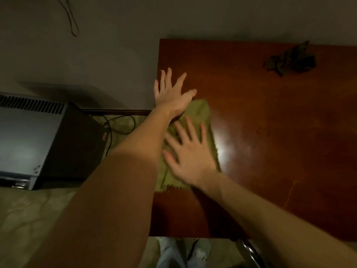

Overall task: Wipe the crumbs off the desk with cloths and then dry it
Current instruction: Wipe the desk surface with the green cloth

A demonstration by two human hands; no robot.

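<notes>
A green cloth (200, 113) lies flat on the left part of the reddish-brown wooden desk (270, 132). My right hand (190, 153) presses on the cloth with fingers spread, palm down. My left hand (172, 93) lies flat at the desk's left edge, fingers spread, its heel on the cloth's far end. A dark crumpled cloth (291, 59) sits at the far right of the desk, away from both hands. No crumbs are visible in the dim light.
A grey and black box-shaped appliance (38, 140) stands on the floor to the left of the desk, with cables (116, 124) behind it. The wall runs along the desk's far edge. A chair's metal frame (251, 250) and my legs (181, 252) show below the near edge.
</notes>
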